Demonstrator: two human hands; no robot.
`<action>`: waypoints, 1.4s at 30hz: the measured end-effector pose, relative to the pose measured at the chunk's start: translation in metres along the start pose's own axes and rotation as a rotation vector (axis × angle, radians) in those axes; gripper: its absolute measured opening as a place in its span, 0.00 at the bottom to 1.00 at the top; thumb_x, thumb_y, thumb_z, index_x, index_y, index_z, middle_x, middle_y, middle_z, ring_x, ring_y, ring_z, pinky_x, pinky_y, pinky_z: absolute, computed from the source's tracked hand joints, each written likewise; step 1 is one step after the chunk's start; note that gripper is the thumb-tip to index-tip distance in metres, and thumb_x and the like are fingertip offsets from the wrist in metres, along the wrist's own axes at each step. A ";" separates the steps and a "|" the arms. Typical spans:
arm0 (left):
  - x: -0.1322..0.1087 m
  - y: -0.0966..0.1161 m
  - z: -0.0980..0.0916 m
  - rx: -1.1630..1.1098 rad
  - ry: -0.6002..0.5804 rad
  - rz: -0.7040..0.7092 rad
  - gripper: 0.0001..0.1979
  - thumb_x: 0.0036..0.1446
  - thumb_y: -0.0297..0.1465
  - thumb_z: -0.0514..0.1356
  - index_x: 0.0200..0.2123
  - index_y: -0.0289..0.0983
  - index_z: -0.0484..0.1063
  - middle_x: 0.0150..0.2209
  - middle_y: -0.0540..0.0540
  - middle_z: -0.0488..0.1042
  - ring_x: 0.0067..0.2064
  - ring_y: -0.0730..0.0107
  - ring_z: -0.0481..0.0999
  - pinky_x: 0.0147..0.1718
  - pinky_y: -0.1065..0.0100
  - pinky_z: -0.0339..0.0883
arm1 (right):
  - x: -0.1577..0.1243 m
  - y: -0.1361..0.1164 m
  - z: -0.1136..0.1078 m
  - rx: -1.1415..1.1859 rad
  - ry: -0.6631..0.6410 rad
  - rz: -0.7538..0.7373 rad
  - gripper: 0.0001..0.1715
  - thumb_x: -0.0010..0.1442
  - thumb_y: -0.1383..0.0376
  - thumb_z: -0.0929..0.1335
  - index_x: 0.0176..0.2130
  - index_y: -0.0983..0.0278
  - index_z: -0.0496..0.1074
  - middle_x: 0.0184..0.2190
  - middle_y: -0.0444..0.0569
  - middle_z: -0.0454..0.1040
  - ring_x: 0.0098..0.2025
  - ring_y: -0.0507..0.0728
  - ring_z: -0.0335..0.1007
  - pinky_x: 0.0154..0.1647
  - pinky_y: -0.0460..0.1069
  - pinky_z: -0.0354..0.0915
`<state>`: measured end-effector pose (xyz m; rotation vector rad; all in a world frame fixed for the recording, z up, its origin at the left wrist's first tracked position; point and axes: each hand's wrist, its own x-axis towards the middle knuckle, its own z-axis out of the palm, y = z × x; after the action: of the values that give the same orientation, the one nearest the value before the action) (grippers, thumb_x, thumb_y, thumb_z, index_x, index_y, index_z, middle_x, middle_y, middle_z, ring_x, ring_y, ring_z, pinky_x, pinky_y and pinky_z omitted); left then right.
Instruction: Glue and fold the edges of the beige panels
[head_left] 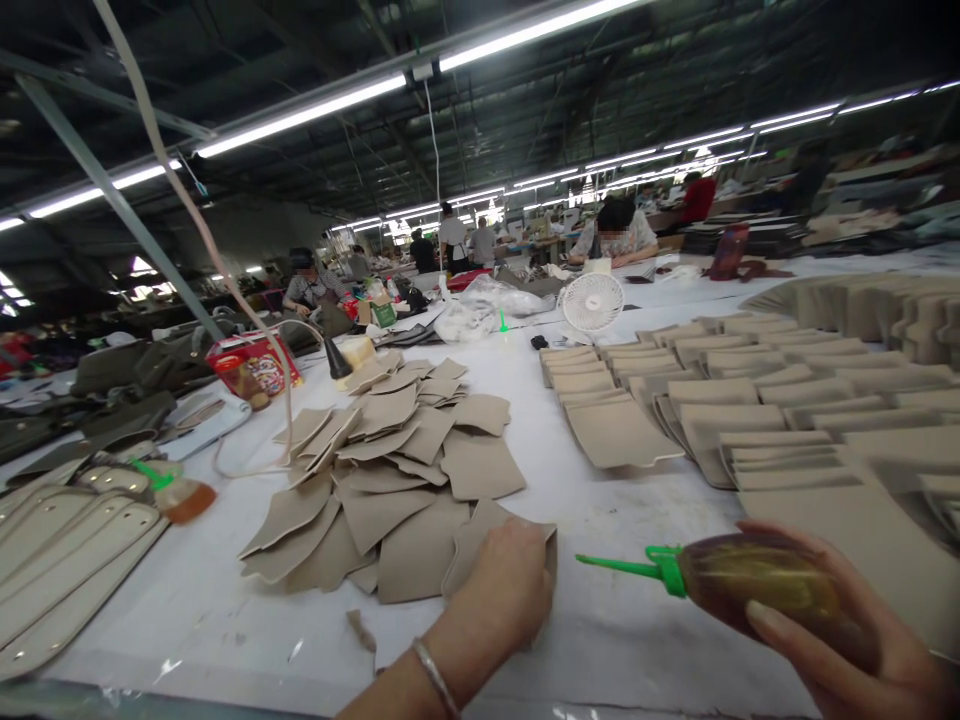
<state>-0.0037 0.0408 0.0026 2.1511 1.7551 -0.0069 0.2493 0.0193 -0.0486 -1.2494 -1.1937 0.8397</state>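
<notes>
My right hand [847, 640] is wrapped round a brown glue bottle [757, 585] with a green nozzle that points left over the white table [622, 620]. My left hand [506, 590] rests closed on the nearest beige cut piece [480, 535] at the front of a loose pile of beige pieces [390, 470]. A metal bangle sits on that wrist. The fingertips of the left hand are hidden under the hand, so the grip on the piece is not visible.
Rows of stacked beige pieces [757, 410] cover the right side. A second glue bottle [176, 495] and long cream panels [67, 550] lie at left. A small white fan [592, 300], a red snack box [253, 368] and seated people are farther back.
</notes>
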 end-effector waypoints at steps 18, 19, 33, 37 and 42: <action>-0.004 -0.020 -0.003 -0.148 -0.005 0.068 0.20 0.55 0.26 0.51 0.46 0.43 0.77 0.40 0.43 0.71 0.42 0.60 0.73 0.45 0.65 0.68 | 0.020 -0.020 0.031 -0.502 -0.271 -0.614 0.25 0.60 0.50 0.72 0.53 0.51 0.65 0.45 0.47 0.73 0.42 0.64 0.74 0.43 0.53 0.71; -0.004 -0.020 -0.003 -0.148 -0.006 0.064 0.19 0.55 0.26 0.51 0.45 0.42 0.77 0.41 0.43 0.71 0.42 0.60 0.73 0.45 0.65 0.68 | 0.020 -0.020 0.031 -0.507 -0.280 -0.608 0.24 0.60 0.50 0.72 0.53 0.51 0.65 0.45 0.47 0.73 0.41 0.64 0.74 0.41 0.53 0.71; -0.005 -0.018 0.001 -0.119 0.002 0.072 0.14 0.57 0.28 0.51 0.42 0.41 0.75 0.41 0.44 0.70 0.40 0.62 0.73 0.42 0.66 0.66 | 0.024 0.000 0.020 -0.482 -0.265 -0.460 0.27 0.60 0.46 0.72 0.54 0.53 0.65 0.47 0.48 0.73 0.42 0.65 0.74 0.42 0.55 0.72; -0.005 -0.019 0.001 -0.119 0.008 0.065 0.13 0.58 0.28 0.51 0.41 0.41 0.74 0.41 0.44 0.69 0.40 0.63 0.73 0.42 0.67 0.66 | 0.021 0.003 0.022 -0.431 -0.201 -0.429 0.29 0.57 0.45 0.73 0.52 0.52 0.66 0.47 0.47 0.72 0.44 0.66 0.72 0.45 0.57 0.70; -0.006 -0.020 0.002 -0.114 0.002 0.073 0.11 0.59 0.29 0.51 0.40 0.42 0.72 0.40 0.45 0.68 0.39 0.63 0.72 0.42 0.67 0.66 | 0.013 0.005 0.022 -0.353 -0.277 -0.225 0.28 0.58 0.49 0.72 0.54 0.53 0.65 0.51 0.45 0.70 0.49 0.64 0.70 0.51 0.52 0.66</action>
<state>-0.0232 0.0380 -0.0029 2.1320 1.6361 0.1114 0.2314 0.0379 -0.0529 -1.2727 -1.7288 0.6667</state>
